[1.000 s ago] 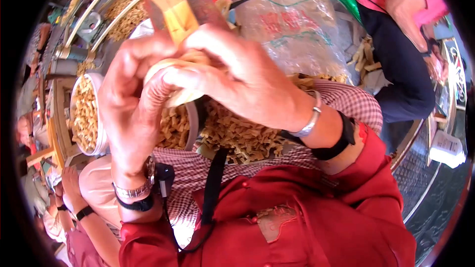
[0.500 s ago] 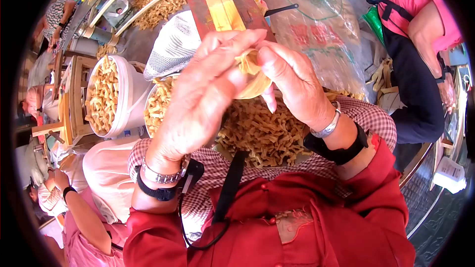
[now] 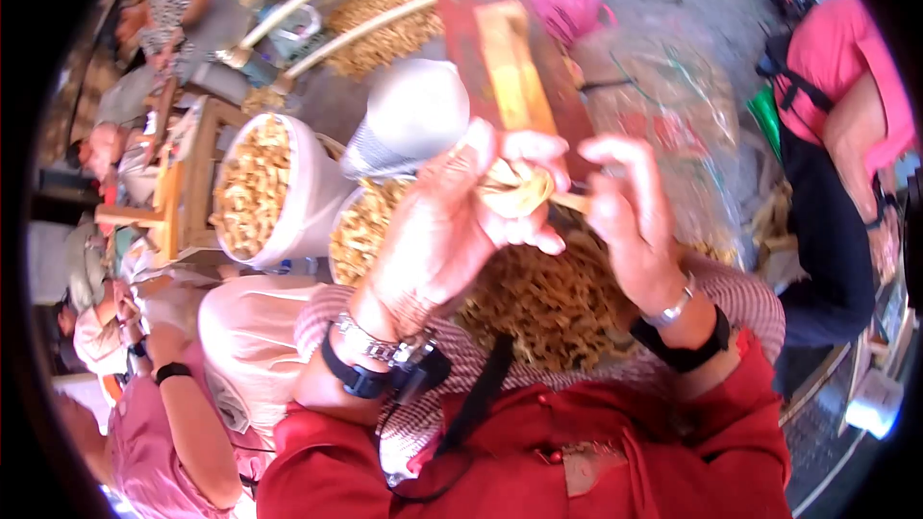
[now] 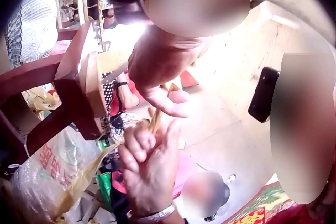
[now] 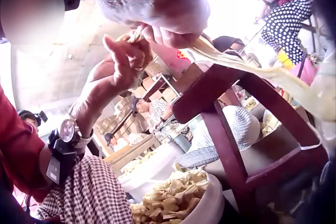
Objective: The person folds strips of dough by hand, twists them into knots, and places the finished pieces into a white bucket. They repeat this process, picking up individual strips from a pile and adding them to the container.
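Note:
A pale yellow strip of tofu skin (image 3: 516,189) is looped at my left hand (image 3: 433,226), whose fingers are curled round it. My right hand (image 3: 630,216) pinches a narrow end of the same strip, just to the right of the loop. In the left wrist view, a long tail of the strip (image 4: 79,184) trails from the right hand to the lower left. Below both hands lies a heap of short knotted pieces (image 3: 558,312) over the lap. Flat yellow strips (image 3: 510,58) rest on a dark red wooden stand (image 3: 461,14) just beyond the hands.
Left of the lap stand two white buckets, one upper-left bucket (image 3: 312,202) full of knotted pieces. A white-and-grey sack (image 3: 404,120) sits behind them. Right of the stand is a big clear plastic bag (image 3: 663,96). Other people sit to the left and right.
The right hand has drawn away from the left, pulling out an end of the strip. Both hands now sit lower and farther right in the head view, which has shifted too.

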Tool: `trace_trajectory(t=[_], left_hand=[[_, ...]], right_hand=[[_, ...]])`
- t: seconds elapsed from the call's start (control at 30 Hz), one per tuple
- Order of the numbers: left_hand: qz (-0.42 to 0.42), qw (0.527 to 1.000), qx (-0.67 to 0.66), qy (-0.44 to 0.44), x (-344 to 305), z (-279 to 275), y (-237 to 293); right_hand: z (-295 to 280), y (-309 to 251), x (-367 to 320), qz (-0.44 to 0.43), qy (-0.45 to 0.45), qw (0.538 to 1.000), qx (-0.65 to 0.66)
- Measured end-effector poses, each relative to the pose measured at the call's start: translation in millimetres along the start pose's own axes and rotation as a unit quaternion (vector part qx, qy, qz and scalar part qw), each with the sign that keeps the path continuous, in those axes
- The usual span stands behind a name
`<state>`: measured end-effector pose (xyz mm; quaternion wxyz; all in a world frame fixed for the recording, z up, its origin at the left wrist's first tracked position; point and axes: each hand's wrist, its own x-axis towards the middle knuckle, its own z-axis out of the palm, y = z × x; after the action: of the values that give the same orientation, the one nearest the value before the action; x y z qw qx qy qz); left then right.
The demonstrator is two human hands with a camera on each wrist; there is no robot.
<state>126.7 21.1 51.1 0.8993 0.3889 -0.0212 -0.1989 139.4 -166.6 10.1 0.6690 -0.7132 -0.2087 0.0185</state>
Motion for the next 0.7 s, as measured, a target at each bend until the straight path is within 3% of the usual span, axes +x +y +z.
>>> trace_trajectory(t=[0.1, 0.27, 0.33, 0.4, 0.47, 0.53, 0.7], left_hand=[[0.015, 0.999, -0.023, 0.024, -5, -11, 15], [0.009, 0.999, 0.008, 0.041, -5, -14, 17], [0.020, 0.992, 0.100, 0.071, -7, -11, 16], [0.016, 0.957, 0.256, 0.139, -8, -10, 9], [-0.001, 0.941, 0.309, 0.136, -8, -6, 7], [0.011, 0.945, 0.294, 0.143, -10, -5, 7], [0.018, 0.955, 0.238, 0.177, -7, -1, 4]], right_hand=[[-9, 1, 4, -0.085, -0.002, 0.988, -0.127], [-4, 11, 1, -0.069, 0.003, 0.989, -0.132], [-3, 7, 1, -0.054, 0.000, 0.987, -0.149], [0, 3, 2, -0.042, 0.002, 0.987, -0.152], [-1, 5, 0, 0.014, -0.016, 0.991, -0.133], [-1, 5, -1, 0.080, -0.035, 0.993, -0.081], [13, -5, -1, 0.095, -0.091, 0.991, 0.006]])
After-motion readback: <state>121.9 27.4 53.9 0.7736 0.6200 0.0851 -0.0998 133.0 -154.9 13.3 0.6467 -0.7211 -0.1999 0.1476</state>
